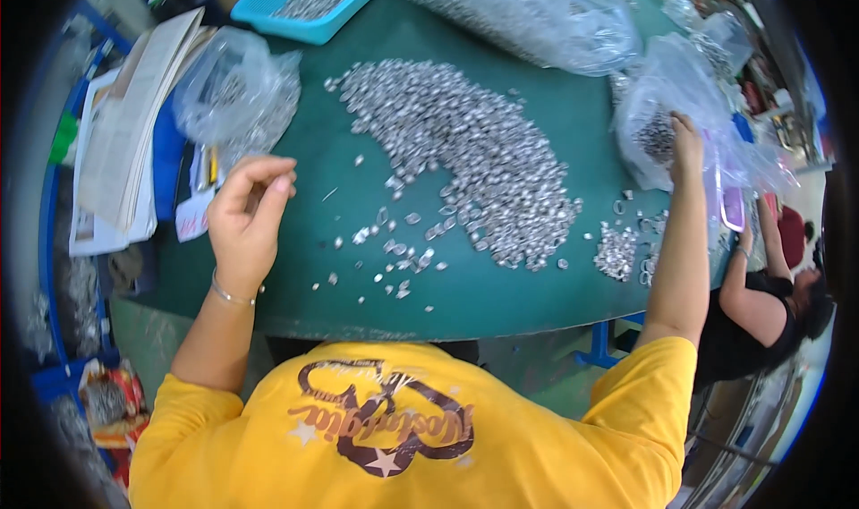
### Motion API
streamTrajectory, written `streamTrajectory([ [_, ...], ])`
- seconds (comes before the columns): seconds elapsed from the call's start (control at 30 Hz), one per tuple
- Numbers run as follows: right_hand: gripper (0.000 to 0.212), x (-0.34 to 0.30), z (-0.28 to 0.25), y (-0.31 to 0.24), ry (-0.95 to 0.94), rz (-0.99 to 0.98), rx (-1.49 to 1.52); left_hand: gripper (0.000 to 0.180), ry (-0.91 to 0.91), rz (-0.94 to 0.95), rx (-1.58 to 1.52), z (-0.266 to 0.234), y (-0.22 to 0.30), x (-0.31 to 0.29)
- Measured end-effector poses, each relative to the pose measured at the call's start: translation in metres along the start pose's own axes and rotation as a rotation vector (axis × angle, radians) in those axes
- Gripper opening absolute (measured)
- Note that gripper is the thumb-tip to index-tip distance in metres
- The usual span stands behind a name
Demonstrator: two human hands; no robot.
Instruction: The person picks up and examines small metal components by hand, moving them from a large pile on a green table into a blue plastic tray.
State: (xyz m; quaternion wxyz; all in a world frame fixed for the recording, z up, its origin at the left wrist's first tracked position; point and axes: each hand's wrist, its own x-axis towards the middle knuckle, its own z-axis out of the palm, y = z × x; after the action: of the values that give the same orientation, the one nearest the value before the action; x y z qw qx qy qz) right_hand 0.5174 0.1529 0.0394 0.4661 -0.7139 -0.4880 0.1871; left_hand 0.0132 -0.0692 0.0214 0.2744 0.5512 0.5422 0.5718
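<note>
Above the left part of the table hangs my left hand (246, 216), its fingers curled in with the thumb close to the index finger. What it may hold is too small to make out. My right hand (687, 147) is at the far right, its fingers closed at the edge of a clear plastic bag (653, 84) with small dark metal pieces inside. Between my hands a broad, curved heap of small silvery metal pieces (483, 151) covers the green table (304, 276). Loose pieces (407, 257) are scattered nearer to me, and a smaller pile (616, 251) lies below my right hand.
A blue tray (309, 33) of metal pieces and a large filled plastic bag (555, 26) stand at the back. Another plastic bag (237, 93) and upright cardboard sheets (143, 124) are at left. A person in black (761, 321) works at the right.
</note>
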Motion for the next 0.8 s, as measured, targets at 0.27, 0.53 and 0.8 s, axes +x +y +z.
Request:
streamTrajectory([
  [0.27,0.014,-0.184,0.069,-0.071,-0.535,-0.819,-0.191,0.01,-0.179,0.027,0.244,-0.015,-0.008,-0.01],
  [0.53,0.016,-0.268,0.106,-0.088,-0.748,-1.06,-0.308,0.013,-0.505,0.482,0.411,0.063,-0.018,0.004],
  [0.8,0.006,-0.268,0.1,-0.087,-1.014,0.137,0.454,0.011,-0.532,-0.501,-0.374,0.066,-0.002,0.01],
])
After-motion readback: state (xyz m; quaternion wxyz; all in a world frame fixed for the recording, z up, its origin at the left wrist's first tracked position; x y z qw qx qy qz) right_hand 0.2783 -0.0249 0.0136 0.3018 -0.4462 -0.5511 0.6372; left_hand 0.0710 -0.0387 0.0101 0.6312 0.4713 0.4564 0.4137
